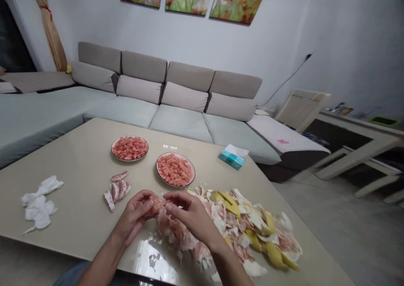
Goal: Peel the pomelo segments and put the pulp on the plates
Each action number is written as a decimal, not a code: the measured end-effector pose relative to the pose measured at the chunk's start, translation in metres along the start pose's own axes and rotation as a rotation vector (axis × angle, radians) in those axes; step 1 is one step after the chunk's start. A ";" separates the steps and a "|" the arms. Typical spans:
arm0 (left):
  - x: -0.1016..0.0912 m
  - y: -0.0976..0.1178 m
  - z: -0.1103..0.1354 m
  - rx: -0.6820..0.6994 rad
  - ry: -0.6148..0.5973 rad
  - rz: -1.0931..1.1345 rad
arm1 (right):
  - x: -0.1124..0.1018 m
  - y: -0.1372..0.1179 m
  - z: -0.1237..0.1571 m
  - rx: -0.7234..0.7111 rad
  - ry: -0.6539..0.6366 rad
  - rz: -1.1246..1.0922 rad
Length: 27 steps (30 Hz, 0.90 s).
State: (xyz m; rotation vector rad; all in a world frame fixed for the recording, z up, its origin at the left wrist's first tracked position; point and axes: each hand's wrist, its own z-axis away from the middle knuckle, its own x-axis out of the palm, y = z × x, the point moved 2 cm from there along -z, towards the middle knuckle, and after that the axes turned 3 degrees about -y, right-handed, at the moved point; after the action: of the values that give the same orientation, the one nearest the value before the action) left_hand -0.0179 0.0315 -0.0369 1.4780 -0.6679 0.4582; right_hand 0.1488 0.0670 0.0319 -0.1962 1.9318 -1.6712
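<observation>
Pink pulp [175, 170] fills 2 plates [111, 150].

Bare left hand [135, 213], right hand [190, 214], blue-grey garment [67, 276]

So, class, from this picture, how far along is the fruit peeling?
Done: the far plate and the near plate hold peeled pink flesh; a peel pile lies on the right. In hand: the left hand and right hand hold one segment. Still to do: a few unpeeled pieces beside the left hand.
</observation>
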 end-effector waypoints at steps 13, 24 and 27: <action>0.007 0.001 0.009 -0.049 -0.150 0.009 | 0.021 0.021 0.008 0.226 -0.233 -0.622; 0.007 0.001 0.005 -0.040 -0.108 0.058 | 0.020 0.020 0.010 0.209 -0.110 -0.573; 0.007 0.001 0.004 -0.041 -0.077 0.044 | 0.014 0.012 0.014 0.128 0.042 -0.422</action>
State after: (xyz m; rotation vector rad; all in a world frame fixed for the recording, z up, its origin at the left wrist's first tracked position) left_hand -0.0143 0.0268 -0.0316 1.4505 -0.7683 0.4209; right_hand 0.1470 0.0511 0.0150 -0.5538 1.8976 -2.0747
